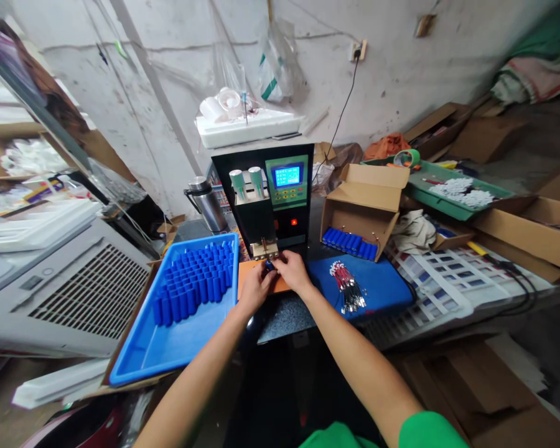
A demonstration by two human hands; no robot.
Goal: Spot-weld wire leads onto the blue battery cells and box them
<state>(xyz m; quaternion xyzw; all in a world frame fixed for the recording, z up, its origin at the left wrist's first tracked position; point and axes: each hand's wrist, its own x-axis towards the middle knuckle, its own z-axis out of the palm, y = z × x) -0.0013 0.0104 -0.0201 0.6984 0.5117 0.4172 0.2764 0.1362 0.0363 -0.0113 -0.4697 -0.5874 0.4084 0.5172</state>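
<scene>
Head view: left of the black machine (pixel 257 218), blue cells (pixel 196 283) were stood in a blue tray (pixel 168 350). At the machine's front, under its metal tips (pixel 264 244), a small blue piece (pixel 269 266), mostly hidden, was seemingly pinched by the fingers of the left hand (pixel 254 286) and the right hand (pixel 293 270). Right of the machine, blue packs (pixel 349 243) were kept in an open carton (pixel 371 188) and wire leads (pixel 347 286) laid on a blue mat (pixel 386 291). Positioning under the tips was judged in hand; steady alignment seemed called for next.
</scene>
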